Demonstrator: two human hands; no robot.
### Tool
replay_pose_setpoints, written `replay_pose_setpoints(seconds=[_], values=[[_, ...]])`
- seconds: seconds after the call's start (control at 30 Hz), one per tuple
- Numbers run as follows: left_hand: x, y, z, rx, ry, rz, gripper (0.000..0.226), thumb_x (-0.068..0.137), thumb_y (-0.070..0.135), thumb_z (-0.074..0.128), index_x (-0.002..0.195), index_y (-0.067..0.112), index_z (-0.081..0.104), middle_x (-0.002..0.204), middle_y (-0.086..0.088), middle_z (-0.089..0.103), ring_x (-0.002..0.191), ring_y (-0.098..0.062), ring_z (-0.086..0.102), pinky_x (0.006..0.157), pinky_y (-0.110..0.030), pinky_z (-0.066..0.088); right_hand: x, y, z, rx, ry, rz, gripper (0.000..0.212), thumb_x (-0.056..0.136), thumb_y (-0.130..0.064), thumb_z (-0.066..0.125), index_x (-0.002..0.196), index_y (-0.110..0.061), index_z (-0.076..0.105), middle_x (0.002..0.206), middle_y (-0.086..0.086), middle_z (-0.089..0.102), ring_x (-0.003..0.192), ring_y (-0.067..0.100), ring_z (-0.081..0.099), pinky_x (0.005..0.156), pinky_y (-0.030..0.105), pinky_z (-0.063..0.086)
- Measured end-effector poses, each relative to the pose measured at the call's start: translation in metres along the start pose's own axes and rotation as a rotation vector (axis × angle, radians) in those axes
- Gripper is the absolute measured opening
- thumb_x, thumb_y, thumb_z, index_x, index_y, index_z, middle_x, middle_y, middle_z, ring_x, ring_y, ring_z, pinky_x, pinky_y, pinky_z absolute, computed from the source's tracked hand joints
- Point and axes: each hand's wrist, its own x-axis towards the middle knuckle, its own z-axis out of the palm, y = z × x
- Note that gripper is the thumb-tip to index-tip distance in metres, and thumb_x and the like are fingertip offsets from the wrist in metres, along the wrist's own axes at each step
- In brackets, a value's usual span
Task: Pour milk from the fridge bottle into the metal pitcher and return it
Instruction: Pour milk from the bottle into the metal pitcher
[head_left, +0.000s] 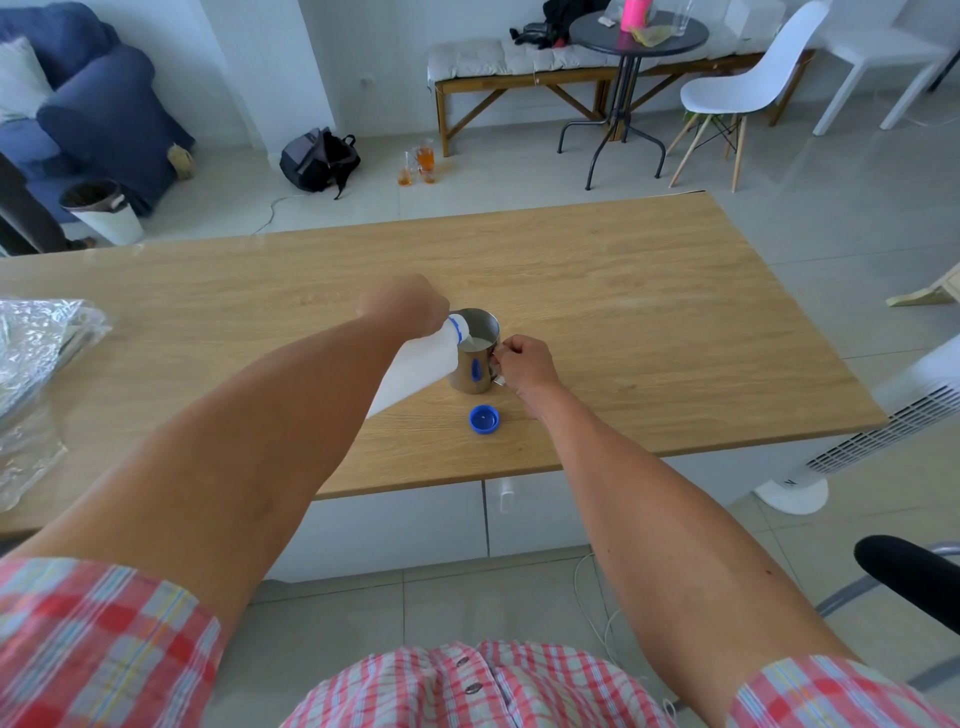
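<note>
The milk bottle is tipped steeply over the metal pitcher, its blue-ringed neck resting at or just above the rim, and white milk already shows inside the pitcher. The left hand is closed around the bottle's upper body near the shoulder, fingers wrapped over the far side and mostly hidden from view. The right hand pinches the pitcher's handle, fingers curled shut on it, steadying the pitcher where it stands mid-counter. The bottle looks like thin, translucent white plastic, so it probably flexes under a hard squeeze, and a squeeze while tilted could surge the flow; a firm but moderate hold high on the body seems right, with the weight shifting as milk runs out. If it is cold from the fridge it may be damp and a little slick. The pitcher is rigid polished steel, smooth-sided and light when near empty, so the handle is the sensible place to hold it. The blue cap lies open side up on the counter just in front of the pitcher, apart from both hands.
</note>
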Motion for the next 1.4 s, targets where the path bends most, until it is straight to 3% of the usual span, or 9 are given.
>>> replay_pose_setpoints(seconds=[0.13, 0.33, 0.67, 1.13, 1.4], values=[[0.001, -0.0002, 0.0011, 0.0, 0.006, 0.004, 0.022, 0.096, 0.025, 0.044, 0.102, 0.012, 0.061, 0.102, -0.011, 0.063, 0.094, -0.033, 0.061, 0.077, -0.037, 0.044, 0.0, 0.0, -0.0007, 0.005, -0.006, 0.003, 0.017, 0.1, -0.009, 0.053, 0.087, -0.01, 0.063, 0.081, 0.012, 0.059, 0.073, 0.02, 0.047, 0.056, 0.028, 0.035], [0.0028, -0.0008, 0.0033, -0.002, 0.013, 0.008, 0.023, 0.097, 0.027, 0.044, 0.099, 0.012, 0.062, 0.089, -0.008, 0.059, 0.09, -0.031, 0.061, 0.074, -0.037, 0.044, 0.0, -0.0002, -0.0007, -0.004, -0.009, 0.001, 0.017, 0.099, -0.007, 0.052, 0.087, -0.009, 0.064, 0.081, 0.013, 0.06, 0.074, 0.021, 0.048, 0.057, 0.029, 0.037], [0.006, -0.0027, 0.0049, 0.005, 0.024, 0.005, 0.023, 0.097, 0.03, 0.044, 0.097, 0.013, 0.061, 0.084, -0.007, 0.056, 0.088, -0.03, 0.06, 0.073, -0.037, 0.042, 0.0006, 0.0004, -0.0003, -0.002, -0.008, 0.002, 0.017, 0.099, -0.007, 0.052, 0.087, -0.01, 0.064, 0.081, 0.012, 0.06, 0.074, 0.021, 0.049, 0.058, 0.03, 0.038], [0.0042, -0.0002, 0.0021, 0.024, 0.006, 0.0, 0.022, 0.099, 0.028, 0.043, 0.104, 0.013, 0.059, 0.103, -0.01, 0.059, 0.094, -0.032, 0.058, 0.076, -0.039, 0.044, 0.0018, 0.0008, -0.0003, -0.007, -0.014, 0.002, 0.017, 0.099, -0.008, 0.051, 0.087, -0.013, 0.062, 0.082, 0.01, 0.056, 0.074, 0.021, 0.045, 0.055, 0.029, 0.033], [0.0032, 0.0004, 0.0014, 0.03, 0.005, -0.002, 0.023, 0.099, 0.028, 0.043, 0.105, 0.012, 0.059, 0.104, -0.01, 0.06, 0.094, -0.032, 0.059, 0.076, -0.039, 0.044, 0.0028, 0.0022, -0.0014, -0.007, -0.014, 0.007, 0.017, 0.099, -0.009, 0.051, 0.088, -0.01, 0.063, 0.081, 0.011, 0.06, 0.067, 0.016, 0.048, 0.05, 0.024, 0.037]])
